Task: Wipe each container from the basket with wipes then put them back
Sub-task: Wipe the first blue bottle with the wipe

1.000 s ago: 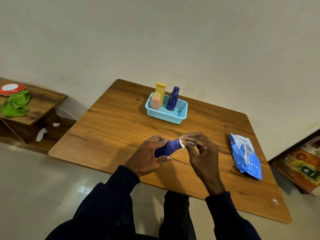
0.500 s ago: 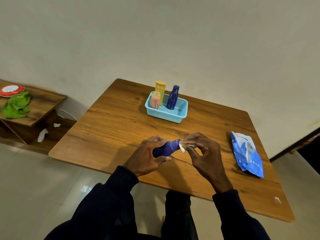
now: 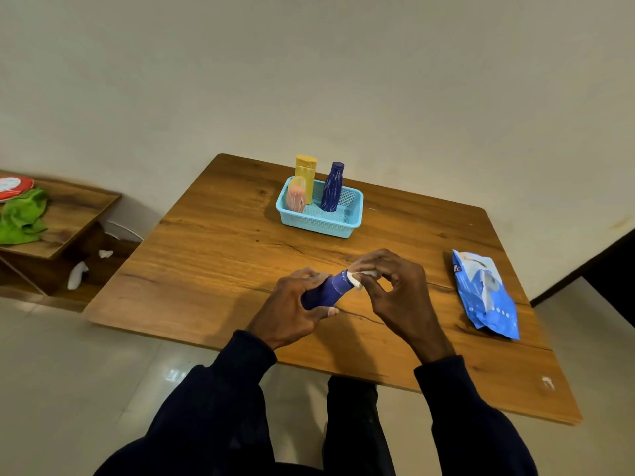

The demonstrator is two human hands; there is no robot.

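Left hand [image 3: 292, 304] fingers [image 3: 309, 274] curled round blue container [image 3: 330, 290], tilted over near tabletop [image 3: 223, 262]. Right hand [image 3: 395, 293] fingers pinch white wipe [image 3: 357, 278] against its upper end. Beyond them, the basket [image 3: 323, 223] holds yellow bottle [image 3: 305, 173], dark blue bottle [image 3: 332, 187] and pink container [image 3: 296, 199], all upright. Wipes pack [image 3: 484, 297] lies flat, well to the right.

Blue container [image 3: 324, 292], apparent wipe [image 3: 355, 280], in fingers [image 3: 386, 262]

Dark blue container [image 3: 331, 289]: base hidden inside left hand [image 3: 292, 312], top end covered by white wipe [image 3: 356, 279] and right hand [image 3: 402, 297]. Red disc [image 3: 13, 187] and green cloth [image 3: 20, 216] cut by left edge. Print on wipes pack [image 3: 484, 297] unreadable.
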